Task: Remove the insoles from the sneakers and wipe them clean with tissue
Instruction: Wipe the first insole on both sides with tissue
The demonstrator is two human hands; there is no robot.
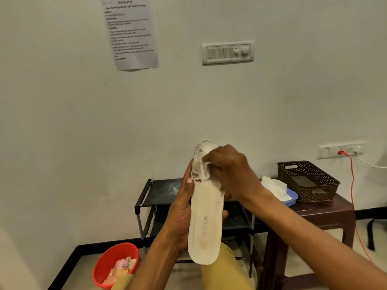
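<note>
A white insole (206, 225) printed "FASHION" stands upright in front of me, heel down. Its toe end is worn and stained dark. My left hand (182, 212) grips the insole along its left edge, thumb on the front face. My right hand (229, 170) presses a small white tissue (206, 169) against the stained upper part. No sneaker is in view.
A black shoe rack (150, 197) stands against the wall behind my hands. To its right a dark brown table (326, 210) carries a blue tissue pack (281, 190) and a brown perforated basket (307, 181). A red bin (109, 262) with crumpled scraps sits on the floor at lower left.
</note>
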